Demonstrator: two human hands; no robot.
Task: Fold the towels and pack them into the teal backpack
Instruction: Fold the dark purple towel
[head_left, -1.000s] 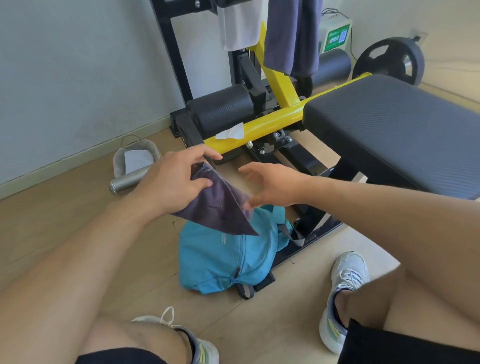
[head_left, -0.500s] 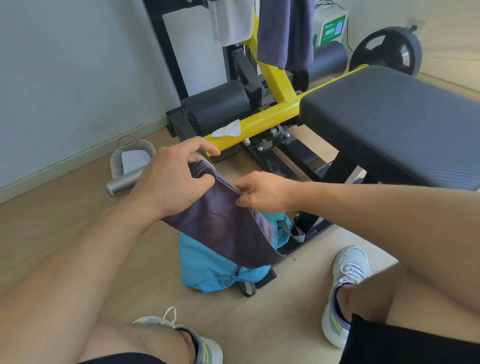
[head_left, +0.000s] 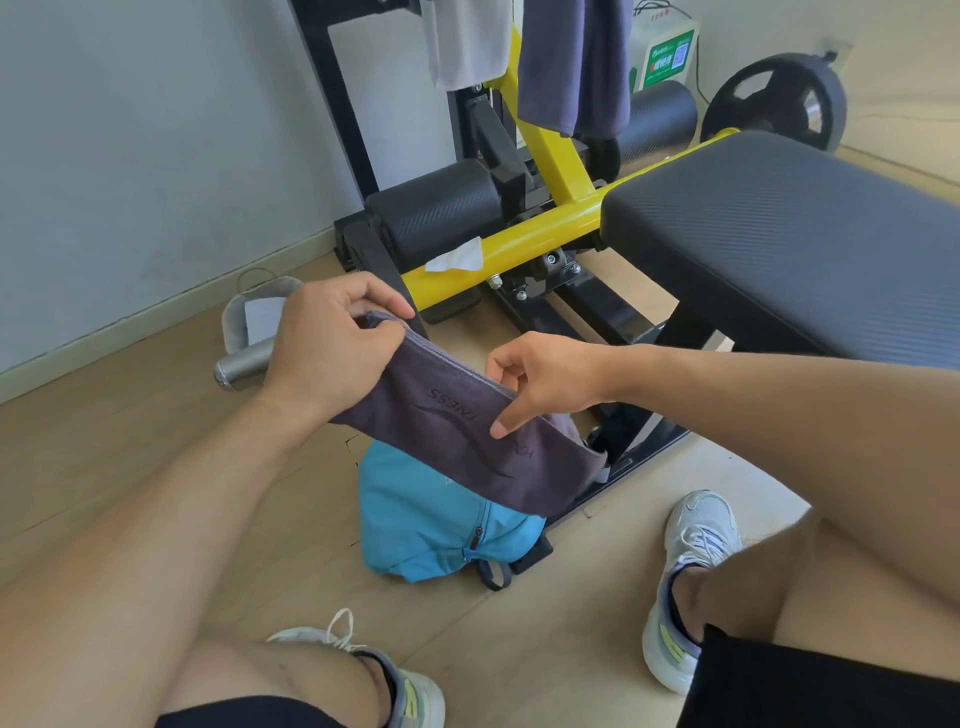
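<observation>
Left hand (head_left: 332, 345) grips one end of the folded dark purple towel (head_left: 467, 441); right hand (head_left: 545, 379) pinches its upper edge near the middle. The towel hangs stretched just above the teal backpack (head_left: 431, 525), which lies on the wooden floor (head_left: 130, 415). Far behind, two more towels (head_left: 571, 62) hang over the yellow-framed bench (head_left: 779, 234).

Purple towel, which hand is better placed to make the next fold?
The right hand, probably. It pinches the purple towel mid-edge, nearer the hanging end, while the left hand grips and anchors the top corner.
</observation>
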